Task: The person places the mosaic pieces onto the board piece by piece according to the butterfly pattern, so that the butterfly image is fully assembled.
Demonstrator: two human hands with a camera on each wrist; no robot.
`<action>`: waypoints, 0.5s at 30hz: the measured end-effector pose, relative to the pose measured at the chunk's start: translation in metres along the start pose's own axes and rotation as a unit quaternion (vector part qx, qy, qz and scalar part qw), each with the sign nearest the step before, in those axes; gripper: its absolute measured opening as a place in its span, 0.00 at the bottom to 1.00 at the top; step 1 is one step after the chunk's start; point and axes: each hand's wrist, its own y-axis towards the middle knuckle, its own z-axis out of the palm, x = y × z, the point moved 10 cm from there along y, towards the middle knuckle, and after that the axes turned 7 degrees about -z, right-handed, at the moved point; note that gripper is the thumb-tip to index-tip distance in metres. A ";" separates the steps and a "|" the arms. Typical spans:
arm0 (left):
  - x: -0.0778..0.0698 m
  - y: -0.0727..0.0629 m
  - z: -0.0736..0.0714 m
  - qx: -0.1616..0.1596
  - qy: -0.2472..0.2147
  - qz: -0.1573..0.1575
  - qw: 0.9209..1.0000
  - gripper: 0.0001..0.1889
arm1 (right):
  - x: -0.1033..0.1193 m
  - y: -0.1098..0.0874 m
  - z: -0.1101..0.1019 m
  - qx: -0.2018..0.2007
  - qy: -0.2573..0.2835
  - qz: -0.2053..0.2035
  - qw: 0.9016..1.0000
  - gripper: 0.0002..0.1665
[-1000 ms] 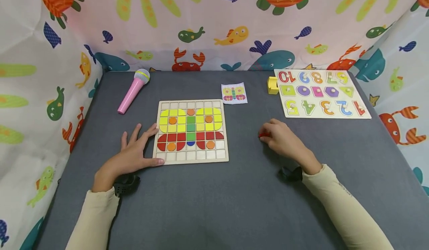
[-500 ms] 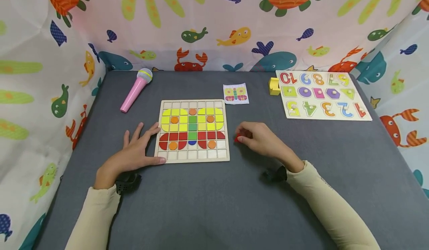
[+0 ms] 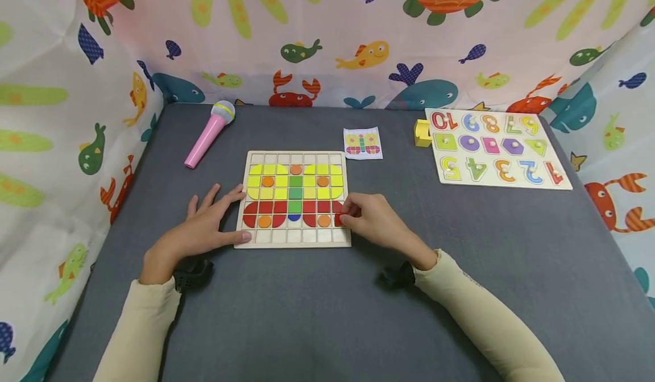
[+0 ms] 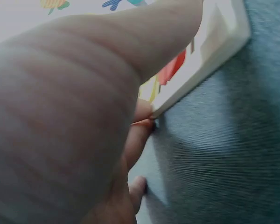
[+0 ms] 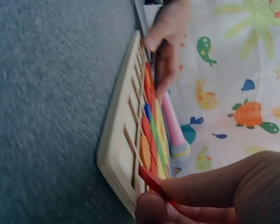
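A wooden grid board (image 3: 294, 245) lies on the grey cloth, filled with yellow, red, green, orange and blue tiles in a butterfly pattern. Its bottom row of cells is bare. My left hand (image 3: 197, 234) rests with fingers spread along the board's left edge, the thumb on the near-left corner. At the right edge, thumb and fingers of my right hand (image 3: 378, 223) pinch a red tile (image 5: 149, 178), tilted over a cell beside an orange disc (image 3: 324, 220). The tile's far end is hidden by the fingertips.
Behind the board lies a small butterfly picture card (image 3: 363, 143). A pink toy microphone (image 3: 206, 138) lies at the back left. At the back right are a number puzzle board (image 3: 498, 153) and a yellow block (image 3: 422, 133). A printed curtain (image 3: 327, 24) surrounds the table.
My right hand has moved left across the cloth, carrying the red tile to the board's right edge. The left hand stays at the left edge.
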 end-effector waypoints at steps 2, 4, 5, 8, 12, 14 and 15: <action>-0.001 0.001 -0.004 0.003 0.006 0.003 1.000 0.56 | 0.000 0.002 0.002 -0.003 -0.008 0.010 1.000 0.06; -0.004 0.001 -0.008 0.004 0.016 0.008 1.000 0.53 | -0.001 0.004 0.004 -0.006 -0.017 0.019 1.000 0.07; -0.005 0.001 -0.010 0.002 0.019 0.010 1.000 0.51 | -0.001 0.005 0.004 -0.006 -0.022 0.024 0.999 0.08; -0.010 0.001 -0.016 -0.001 0.021 0.014 1.000 0.47 | -0.002 0.010 0.006 -0.002 -0.026 0.043 0.999 0.08; -0.015 0.001 -0.025 -0.008 0.006 0.017 1.000 0.44 | -0.004 0.016 0.011 0.011 -0.028 0.066 0.997 0.10; -0.017 0.002 -0.030 -0.017 -0.001 0.018 1.000 0.44 | -0.004 0.017 0.013 0.011 -0.028 0.072 0.997 0.10; -0.017 0.003 -0.032 -0.023 -0.003 0.019 1.000 0.44 | -0.004 0.017 0.014 0.009 -0.028 0.073 0.997 0.10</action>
